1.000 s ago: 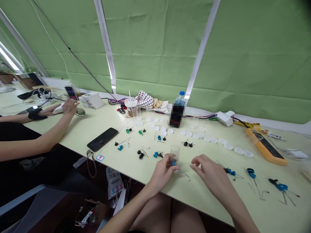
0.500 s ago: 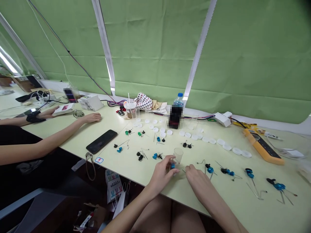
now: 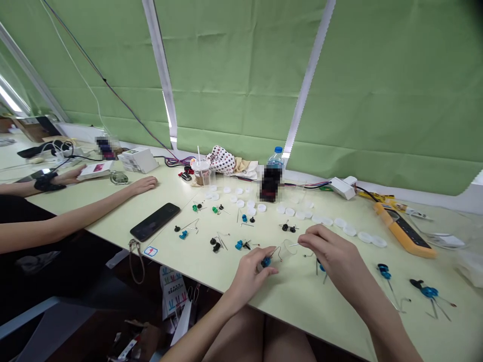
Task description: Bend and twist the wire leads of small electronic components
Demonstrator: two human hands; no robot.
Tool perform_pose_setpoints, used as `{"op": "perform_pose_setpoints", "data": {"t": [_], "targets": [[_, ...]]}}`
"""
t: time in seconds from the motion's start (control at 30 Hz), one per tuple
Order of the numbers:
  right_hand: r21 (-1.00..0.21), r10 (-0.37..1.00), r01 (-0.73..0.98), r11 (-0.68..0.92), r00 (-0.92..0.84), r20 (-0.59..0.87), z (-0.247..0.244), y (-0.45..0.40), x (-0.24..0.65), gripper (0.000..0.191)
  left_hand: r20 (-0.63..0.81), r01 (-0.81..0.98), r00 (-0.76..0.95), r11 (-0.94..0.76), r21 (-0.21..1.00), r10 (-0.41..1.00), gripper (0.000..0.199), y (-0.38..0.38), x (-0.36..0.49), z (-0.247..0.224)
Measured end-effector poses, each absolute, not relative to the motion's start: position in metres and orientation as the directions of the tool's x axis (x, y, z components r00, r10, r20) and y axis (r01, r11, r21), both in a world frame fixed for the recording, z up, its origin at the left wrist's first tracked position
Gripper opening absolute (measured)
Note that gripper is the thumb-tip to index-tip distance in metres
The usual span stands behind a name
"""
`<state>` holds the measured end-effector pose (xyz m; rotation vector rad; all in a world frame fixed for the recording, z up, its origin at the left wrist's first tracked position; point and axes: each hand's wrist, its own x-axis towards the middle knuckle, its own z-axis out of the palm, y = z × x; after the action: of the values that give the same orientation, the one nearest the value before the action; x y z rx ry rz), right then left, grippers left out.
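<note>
My left hand [image 3: 253, 274] is closed around a clear plastic cup [image 3: 287, 252], which lies tilted on its side with its mouth to the right. A blue plastic piece [image 3: 266, 261] shows at my left fingers, and a thin bent wire [image 3: 279, 254] is visible near the cup. My right hand [image 3: 332, 251] pinches a thin metal rod [image 3: 293, 245], its tip at the cup's mouth. Whether the tip is inside is hard to make out. Partly hidden under my right hand are another blue piece [image 3: 322, 267] and more wires.
Several small groups of blue, black and green parts with metal rods lie about the table, such as one group [image 3: 429, 291] at right. White round lids [image 3: 350, 230] form a row behind. A yellow multimeter [image 3: 405, 231], a phone [image 3: 155, 221] and another person's arm [image 3: 94, 208] are around.
My right hand has risen and moved right, now showing the metal rod in its pinch. The clear cup has tipped from upright towards the right.
</note>
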<state>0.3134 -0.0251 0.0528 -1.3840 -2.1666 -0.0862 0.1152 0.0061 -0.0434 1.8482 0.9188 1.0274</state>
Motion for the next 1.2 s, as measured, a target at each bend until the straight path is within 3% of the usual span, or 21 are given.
{"op": "perform_pose_setpoints", "data": {"t": [0.1, 0.17, 0.4, 0.73, 0.93, 1.0, 1.2], "targets": [[-0.13, 0.794, 0.848, 0.514, -0.414, 0.445, 0.049, -0.023, 0.304, 0.027, 0.288, 0.194, 0.418, -0.394, 0.898, 0.862, 0.044, 0.006, 0.115, -0.044], [-0.131, 0.785, 0.832, 0.539, -0.44, 0.436, 0.045, -0.022, 0.299, 0.026, 0.263, 0.182, 0.431, -0.369, 0.912, 0.863, 0.044, 0.006, 0.114, -0.045], [-0.348, 0.775, 0.775, 0.527, -0.271, 0.571, 0.037, -0.019, 0.297, 0.023, 0.205, 0.181, 0.442, -0.31, 0.933, 0.873, 0.034, 0.007, 0.114, -0.048], [-0.504, 0.893, 0.786, 0.358, -0.13, 0.431, 0.028, -0.01, 0.311, 0.027, 0.174, 0.255, 0.492, -0.332, 0.908, 0.853, 0.029, 0.005, 0.115, -0.043], [-0.403, 0.959, 0.889, 0.218, -0.118, 0.258, 0.026, 0.051, 0.311, 0.023, 0.199, 0.289, 0.499, -0.378, 0.88, 0.843, 0.029, 0.003, 0.116, -0.041], [-0.3, 0.975, 0.936, 0.185, -0.138, 0.172, 0.02, 0.08, 0.302, 0.026, 0.197, 0.305, 0.515, -0.393, 0.867, 0.834, 0.033, 0.003, 0.115, -0.043], [-0.233, 0.985, 0.957, 0.172, -0.162, 0.061, -0.01, 0.153, 0.269, 0.04, 0.142, 0.357, 0.493, -0.348, 0.867, 0.859, 0.034, 0.007, 0.114, -0.054]]}}
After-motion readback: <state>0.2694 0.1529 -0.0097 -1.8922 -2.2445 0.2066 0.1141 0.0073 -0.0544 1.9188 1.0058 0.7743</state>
